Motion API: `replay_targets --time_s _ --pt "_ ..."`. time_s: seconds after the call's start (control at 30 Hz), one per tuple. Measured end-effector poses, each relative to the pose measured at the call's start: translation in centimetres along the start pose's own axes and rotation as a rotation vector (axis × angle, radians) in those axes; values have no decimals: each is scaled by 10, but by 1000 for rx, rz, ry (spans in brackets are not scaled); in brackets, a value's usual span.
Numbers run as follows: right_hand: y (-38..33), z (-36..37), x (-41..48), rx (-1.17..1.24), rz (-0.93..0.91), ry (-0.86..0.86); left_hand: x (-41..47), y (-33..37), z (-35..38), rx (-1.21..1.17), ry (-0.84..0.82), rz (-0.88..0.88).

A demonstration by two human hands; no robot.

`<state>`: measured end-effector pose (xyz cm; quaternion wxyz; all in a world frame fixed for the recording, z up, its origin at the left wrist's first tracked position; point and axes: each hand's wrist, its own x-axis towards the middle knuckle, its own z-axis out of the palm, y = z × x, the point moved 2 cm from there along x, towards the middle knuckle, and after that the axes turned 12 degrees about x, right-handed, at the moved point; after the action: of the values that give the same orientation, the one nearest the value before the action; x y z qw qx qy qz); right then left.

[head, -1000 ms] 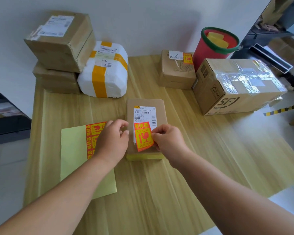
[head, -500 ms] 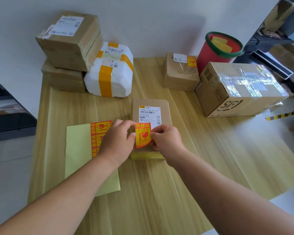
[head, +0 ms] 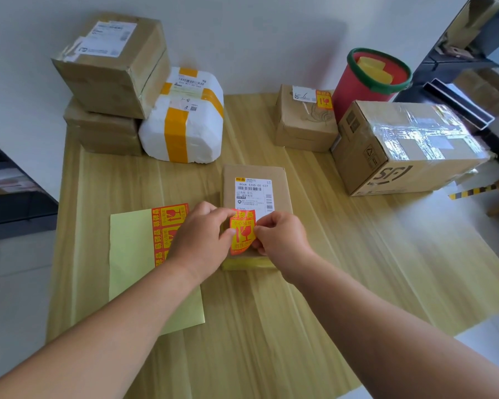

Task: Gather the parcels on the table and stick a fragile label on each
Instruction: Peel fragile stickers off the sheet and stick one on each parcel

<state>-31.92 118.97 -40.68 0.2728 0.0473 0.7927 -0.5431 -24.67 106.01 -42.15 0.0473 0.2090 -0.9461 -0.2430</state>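
A flat brown parcel (head: 280,180) with a white shipping label lies in the middle of the wooden table (head: 357,269). Over its near half I hold a red and yellow fragile label (head: 242,231), slightly curled. My left hand (head: 202,240) pinches the label's left edge and my right hand (head: 280,237) pinches its right edge. Left of the parcel lies the pale green backing sheet (head: 133,254) with several fragile labels on it, partly hidden under my left hand.
Two stacked brown boxes (head: 113,73) and a white parcel with yellow tape (head: 185,125) stand at the back left. A small brown box bearing a fragile label (head: 303,122), a large taped carton (head: 406,148) and a red bucket (head: 369,79) stand at the back right.
Both hands have kept hold of the fragile label over the parcel. The label now curls more and its top edge has lifted. The view has moved slightly closer.
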Motion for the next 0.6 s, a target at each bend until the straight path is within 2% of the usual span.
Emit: replay_targets --time_s 0.13,0.23,0.37,0.5,0.6 --pt "0 0 1 -52 -12 -4 0 -1 3 65 -37 16" --pt "-4 -3 -1 -292 -124 -9 -1 -1 3 104 -61 24" --pt "-1 -9 -3 -760 -409 -9 -1 -1 1 148 -71 46" --pt "5 -6 -3 -823 -860 11 -2 3 -1 344 47 239" --pt "9 -5 1 -971 -1001 -15 -2 5 3 454 51 313"
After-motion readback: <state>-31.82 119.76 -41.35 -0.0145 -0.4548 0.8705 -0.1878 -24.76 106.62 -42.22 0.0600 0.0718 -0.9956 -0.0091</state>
